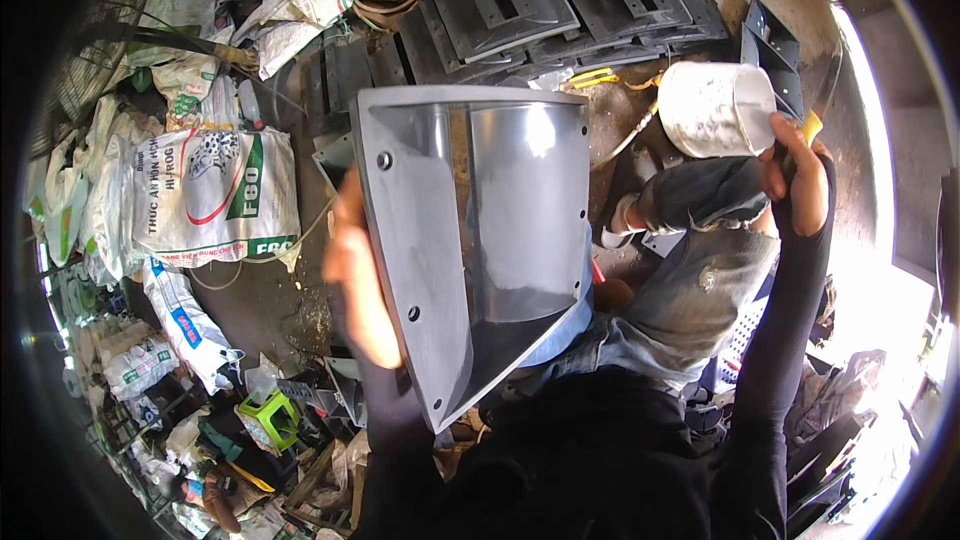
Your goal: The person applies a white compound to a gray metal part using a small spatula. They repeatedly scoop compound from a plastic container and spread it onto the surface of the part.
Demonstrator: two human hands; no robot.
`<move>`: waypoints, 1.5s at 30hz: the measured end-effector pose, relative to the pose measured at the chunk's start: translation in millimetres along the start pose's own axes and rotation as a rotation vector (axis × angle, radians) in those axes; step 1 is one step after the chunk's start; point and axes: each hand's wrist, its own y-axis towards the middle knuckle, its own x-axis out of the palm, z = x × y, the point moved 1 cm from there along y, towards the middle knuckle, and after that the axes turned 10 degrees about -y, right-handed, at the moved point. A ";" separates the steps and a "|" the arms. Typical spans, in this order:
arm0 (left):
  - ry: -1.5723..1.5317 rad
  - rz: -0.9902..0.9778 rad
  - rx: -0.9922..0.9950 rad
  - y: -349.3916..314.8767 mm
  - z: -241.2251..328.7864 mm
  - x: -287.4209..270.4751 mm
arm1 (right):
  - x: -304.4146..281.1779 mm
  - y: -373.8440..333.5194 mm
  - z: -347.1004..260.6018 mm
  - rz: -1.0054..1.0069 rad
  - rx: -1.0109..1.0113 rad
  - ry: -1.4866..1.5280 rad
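Observation:
My left hand (362, 275), slightly blurred, is closed on the left edge of a grey moulded housing (415, 210). The housing is tilted up in front of me, with a curved glossy inner wall, a gap beside that wall and bolt holes along its flanges. My left fingertips are hidden behind it. On the right, my right hand (805, 180) is raised beside the rim of a stained white bucket (695, 110). Its fingers are closed around a small yellow piece (812, 127) whose kind I cannot make out.
Stacked dark panels (500, 0) lie at the back. A dark open frame (770, 55) stands behind the bucket. Printed sacks (215, 195) pile up on the left, with a green stool (270, 420) lower down. My jeans-clad leg (690, 280) extends below the bucket.

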 end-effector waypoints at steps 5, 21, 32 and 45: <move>-0.097 -0.156 0.262 104.4 -9.4 92.1 | 7.2 3.6 -10.4 -0.084 -0.020 0.057; 0.249 -0.856 0.058 131.2 -5.1 152.5 | 46.8 14.0 -80.6 -0.524 -0.280 0.478; 0.678 -0.808 0.309 138.6 -22.4 150.7 | 46.2 -3.4 -82.1 -0.412 -0.287 0.351; 0.644 -0.657 0.326 128.6 -13.5 151.9 | 31.9 -57.9 57.2 -0.217 0.122 0.196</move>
